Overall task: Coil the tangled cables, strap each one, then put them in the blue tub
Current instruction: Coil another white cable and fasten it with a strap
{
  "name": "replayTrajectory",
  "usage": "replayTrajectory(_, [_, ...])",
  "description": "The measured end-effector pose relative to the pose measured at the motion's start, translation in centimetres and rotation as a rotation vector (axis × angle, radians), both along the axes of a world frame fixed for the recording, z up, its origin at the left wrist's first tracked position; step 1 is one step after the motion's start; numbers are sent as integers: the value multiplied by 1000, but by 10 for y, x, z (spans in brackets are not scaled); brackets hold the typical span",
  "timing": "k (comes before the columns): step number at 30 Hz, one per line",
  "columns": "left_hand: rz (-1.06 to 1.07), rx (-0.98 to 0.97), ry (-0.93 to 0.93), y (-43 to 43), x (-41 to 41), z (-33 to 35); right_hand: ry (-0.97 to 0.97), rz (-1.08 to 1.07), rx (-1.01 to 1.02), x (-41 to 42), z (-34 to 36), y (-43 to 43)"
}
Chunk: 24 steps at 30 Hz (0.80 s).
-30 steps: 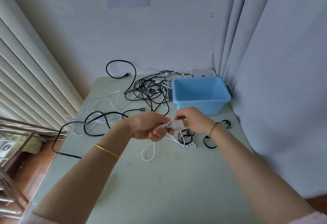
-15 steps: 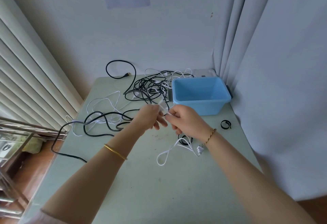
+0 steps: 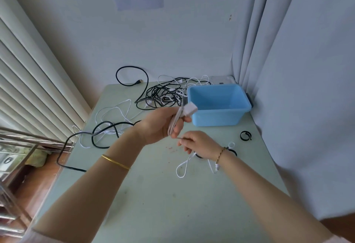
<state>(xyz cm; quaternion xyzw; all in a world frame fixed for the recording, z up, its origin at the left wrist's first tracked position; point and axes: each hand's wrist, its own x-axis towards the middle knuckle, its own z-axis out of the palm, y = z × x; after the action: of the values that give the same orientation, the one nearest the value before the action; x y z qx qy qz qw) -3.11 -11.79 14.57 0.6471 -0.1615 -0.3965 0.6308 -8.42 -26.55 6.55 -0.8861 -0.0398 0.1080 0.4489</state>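
My left hand (image 3: 163, 125) grips a folded bundle of white cable (image 3: 175, 122), with the white plug sticking up in front of the blue tub (image 3: 219, 116). Just below it, my right hand (image 3: 199, 144) pinches the same cable's free length, which trails down in loops on the table (image 3: 181, 169). A tangle of black and white cables (image 3: 163, 95) lies at the table's far edge, left of the tub. Another black cable with white strands (image 3: 103, 131) sprawls at the left edge. A black strap (image 3: 245, 135) lies right of my hands; another strap (image 3: 233, 152) shows behind my right wrist.
The pale green table (image 3: 163, 204) stands in a corner, with wall behind and a curtain (image 3: 307, 89) at the right. Window blinds (image 3: 28, 81) and a metal rack (image 3: 17, 146) are at the left. A black cable end hangs over the left table edge (image 3: 65, 166).
My left hand has risen with the cable now wrapped as a bundle across its palm. My right hand has dropped lower, drawing the free cable length; the loops on the table shifted right.
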Motion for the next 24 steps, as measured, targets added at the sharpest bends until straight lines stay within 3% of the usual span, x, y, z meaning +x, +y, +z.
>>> replayTrajectory(3, [-199, 213, -12, 6, -2, 0, -142, -30, -279, 6, 10, -17])
replayTrajectory(7, [-315, 488, -47, 6, -8, 0, -249, -82, -453, 6, 28, -27])
replayTrajectory(14, [-227, 807, -244, -5, -4, -12, -366, -102, -562, -1, 48, -15])
replayTrajectory(17, [-55, 770, -285, -9, 0, -19, -392, -116, -489, -4, 47, -3])
replayTrajectory(19, [113, 674, -309, -10, 3, -22, -351, -122, -303, -7, 45, 2])
replayTrajectory(21, [299, 507, -328, -9, 6, -22, -255, -107, -67, -11, 44, 7])
replayTrajectory(24, [480, 197, -246, -9, 7, -19, -149, -69, 122, -13, 35, 14])
